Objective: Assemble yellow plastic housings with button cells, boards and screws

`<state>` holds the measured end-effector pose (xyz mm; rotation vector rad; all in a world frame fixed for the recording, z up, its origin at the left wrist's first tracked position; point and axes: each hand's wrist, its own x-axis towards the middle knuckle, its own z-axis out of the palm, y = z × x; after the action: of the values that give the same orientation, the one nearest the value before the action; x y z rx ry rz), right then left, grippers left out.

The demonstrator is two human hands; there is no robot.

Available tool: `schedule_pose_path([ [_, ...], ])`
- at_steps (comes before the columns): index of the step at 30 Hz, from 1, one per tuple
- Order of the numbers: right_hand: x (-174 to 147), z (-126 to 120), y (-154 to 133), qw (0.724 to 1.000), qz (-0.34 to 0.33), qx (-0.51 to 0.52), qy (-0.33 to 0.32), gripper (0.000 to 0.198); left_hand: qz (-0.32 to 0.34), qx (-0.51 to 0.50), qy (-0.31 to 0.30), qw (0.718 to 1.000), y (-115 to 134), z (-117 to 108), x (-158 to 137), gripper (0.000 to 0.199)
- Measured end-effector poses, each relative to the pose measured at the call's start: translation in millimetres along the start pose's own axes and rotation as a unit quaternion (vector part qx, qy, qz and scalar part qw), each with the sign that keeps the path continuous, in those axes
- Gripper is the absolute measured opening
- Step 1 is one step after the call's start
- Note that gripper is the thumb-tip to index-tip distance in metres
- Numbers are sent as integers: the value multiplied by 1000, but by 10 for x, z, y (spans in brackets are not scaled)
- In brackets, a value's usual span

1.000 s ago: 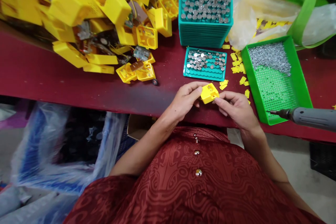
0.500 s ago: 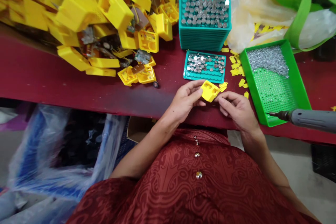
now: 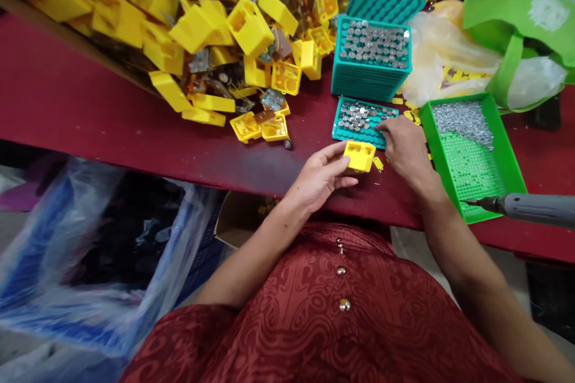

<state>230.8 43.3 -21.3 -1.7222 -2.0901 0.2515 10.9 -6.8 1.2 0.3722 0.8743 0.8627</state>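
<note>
Above the worktop (image 3: 202, 155) edge, left hand (image 3: 320, 176) grips a yellow housing (image 3: 360, 158) (hollow up, long axis seemingly sideways); right hand's (image 3: 406, 149) grasp at teal tray's (image 3: 344, 133) right edge unclear.

The left forearm (image 3: 251, 245) slants inward, left hand (image 3: 320, 178) partly palm-up, thumb and fingers (image 3: 345, 182) gripping. The right forearm (image 3: 471, 263) angles in too, right hand (image 3: 408, 149) farther forward, back uppermost, fingers bent.
</note>
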Motion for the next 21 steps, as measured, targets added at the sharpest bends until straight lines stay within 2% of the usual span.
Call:
schedule_pose_path([
  [2, 64, 50, 8, 1000, 9, -21, -10, 22, -1, -7, 0, 1000, 6, -9, -16, 31],
  [5, 95, 29, 28, 1000, 2, 4, 10, 19, 2, -7, -8, 1000, 16, -20, -34, 34],
  [9, 21, -116, -16, 997, -4, 58, 57, 16, 16, 14, -17, 1000, 17, -31, -50, 40],
  [12, -166, -248, -189, 985, 33, 149, 78, 17, 41, 45, -17, 998, 4, -31, -60, 42],
  [14, -332, -313, -347, 966, 76, 243, 39, 24, 60, 67, -17, 996, -11, -28, -63, 43],
  [17, -551, -357, -551, 919, 137, 370, -27, 41, 81, 101, -29, 991, -47, -16, -62, 47],
  [19, -651, -357, -631, 888, 177, 423, -44, 49, 88, 128, -47, 987, -81, -4, -67, 50],
  [21, -728, -349, -674, 858, 216, 465, -40, 48, 93, 152, -65, 982, -115, 5, -79, 51],
])
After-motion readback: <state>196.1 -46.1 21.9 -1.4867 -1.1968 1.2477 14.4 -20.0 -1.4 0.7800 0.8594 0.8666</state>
